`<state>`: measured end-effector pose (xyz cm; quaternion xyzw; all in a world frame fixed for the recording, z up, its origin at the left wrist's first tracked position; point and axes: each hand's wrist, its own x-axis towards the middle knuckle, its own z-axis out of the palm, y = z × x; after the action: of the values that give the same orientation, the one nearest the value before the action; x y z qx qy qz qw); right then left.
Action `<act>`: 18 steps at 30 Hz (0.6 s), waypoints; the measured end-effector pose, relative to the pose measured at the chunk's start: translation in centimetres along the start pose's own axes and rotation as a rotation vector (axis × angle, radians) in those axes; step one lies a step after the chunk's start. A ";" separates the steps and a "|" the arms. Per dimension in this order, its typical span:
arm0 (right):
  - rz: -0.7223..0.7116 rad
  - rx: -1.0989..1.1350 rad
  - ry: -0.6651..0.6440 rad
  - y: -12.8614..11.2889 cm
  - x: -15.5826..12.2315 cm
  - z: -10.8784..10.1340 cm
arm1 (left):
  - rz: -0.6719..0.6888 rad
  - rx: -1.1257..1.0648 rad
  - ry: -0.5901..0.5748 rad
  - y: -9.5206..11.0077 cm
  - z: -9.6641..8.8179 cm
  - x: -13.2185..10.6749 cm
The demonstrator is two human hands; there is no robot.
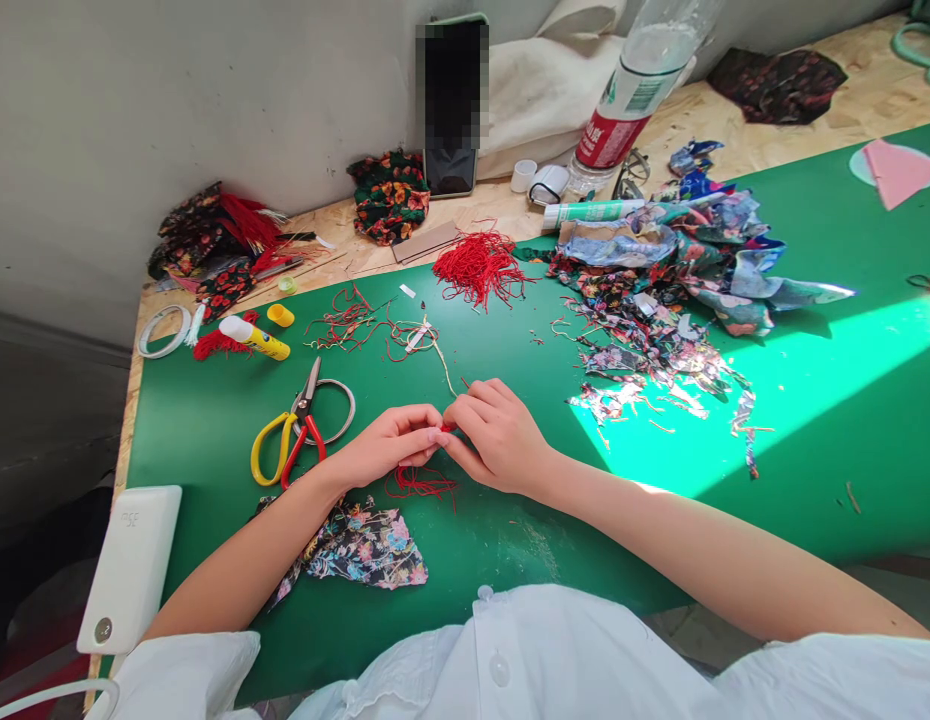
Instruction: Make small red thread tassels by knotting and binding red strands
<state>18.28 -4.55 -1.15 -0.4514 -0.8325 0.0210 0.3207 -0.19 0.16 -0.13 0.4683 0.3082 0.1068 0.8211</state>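
My left hand (394,440) and my right hand (499,435) meet over the green mat (532,555), fingertips pinched together. Between them is a bit of red thread, and a bunch of red threads (421,484) hangs or lies just below the fingers. A thin cream cord (442,362) runs up and away from the right fingers; its lower end is hidden. Left of my left hand lie scissors (304,410) with one yellow and one red handle, over a roll of tape (350,400). Floral fabric (382,545) lies partly under my left forearm.
Loose red threads (480,262) are heaped beyond my hands. Fabric scraps (645,340) spread at right, near a plastic bottle (615,125). A phone (450,110) leans against the wall. A glue stick (255,338) and a white power bank (131,570) lie at left.
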 end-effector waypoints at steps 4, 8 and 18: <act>-0.014 -0.009 -0.012 0.0 0.0 0.0 | -0.006 0.023 0.004 0.1 0.1 0.1; -0.059 -0.004 -0.001 0.0 0.1 0.1 | 0.001 0.022 0.001 0.1 0.1 0.1; -0.081 -0.011 0.049 0.0 0.2 0.3 | 0.016 0.005 -0.011 -0.2 -0.2 0.1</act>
<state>18.02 -4.37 -1.27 -0.4195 -0.8420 -0.0078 0.3391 -0.21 0.24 -0.44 0.4734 0.3002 0.1099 0.8208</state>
